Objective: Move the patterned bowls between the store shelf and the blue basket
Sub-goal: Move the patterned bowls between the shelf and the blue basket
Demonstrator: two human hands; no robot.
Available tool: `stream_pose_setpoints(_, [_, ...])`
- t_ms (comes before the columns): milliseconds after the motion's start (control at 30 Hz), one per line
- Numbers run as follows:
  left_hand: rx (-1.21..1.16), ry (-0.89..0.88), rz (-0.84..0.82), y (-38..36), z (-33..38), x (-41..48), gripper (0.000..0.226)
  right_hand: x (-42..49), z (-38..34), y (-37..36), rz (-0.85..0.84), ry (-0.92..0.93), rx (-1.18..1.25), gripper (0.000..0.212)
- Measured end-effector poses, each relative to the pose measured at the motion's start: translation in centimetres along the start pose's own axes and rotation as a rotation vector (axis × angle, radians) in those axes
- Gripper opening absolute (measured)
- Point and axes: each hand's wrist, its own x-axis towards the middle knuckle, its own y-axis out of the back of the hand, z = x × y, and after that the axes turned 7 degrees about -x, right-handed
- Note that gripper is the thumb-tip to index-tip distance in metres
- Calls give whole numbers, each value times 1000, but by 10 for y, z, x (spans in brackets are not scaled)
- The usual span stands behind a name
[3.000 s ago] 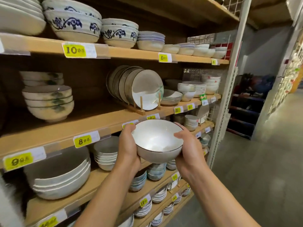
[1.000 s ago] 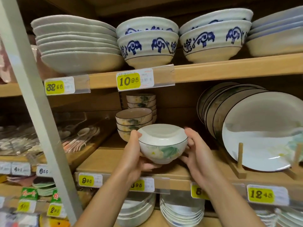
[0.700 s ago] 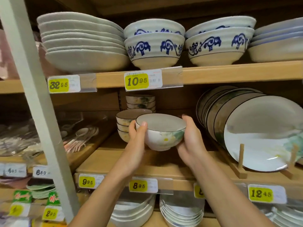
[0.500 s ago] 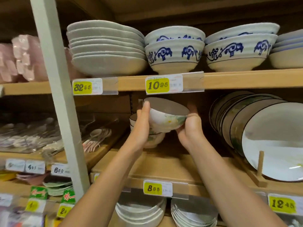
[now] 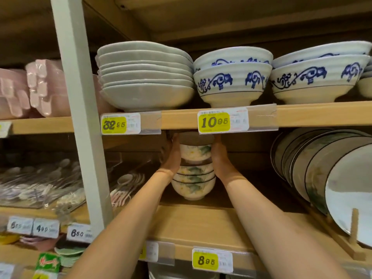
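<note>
- Left hand [image 5: 171, 157] and right hand [image 5: 220, 158] clamped on opposite sides of a patterned bowl [image 5: 195, 153], fingers curled round it
- Bowl upright, white with green and yellow flowers, directly over a stack of matching bowls [image 5: 192, 185] on the middle shelf [image 5: 201, 224]; touching the stack or just above it, cannot tell
- Rim close under the upper shelf [image 5: 181, 118], partly behind a yellow price tag [image 5: 214, 122]
- Above: blue-scroll bowls [image 5: 231, 80]; pale dishes [image 5: 145, 77] stacked beside them
- To the right: plates [image 5: 332, 178] upright in a wooden rack [image 5: 354, 228]
</note>
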Motion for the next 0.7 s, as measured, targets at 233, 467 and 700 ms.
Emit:
stream_pose_setpoints(233, [-36,136,-29,1,-31,14,110,0,25,-13,1,-15,24,65])
stream_pose_setpoints(467, [60,128,-6,5,-38,11,83,2,37,-12,81,22,-49,59])
stream_pose_setpoints(700, [136,67,242,-9,-51,17,66,0,39,-17,139,36,-107,57])
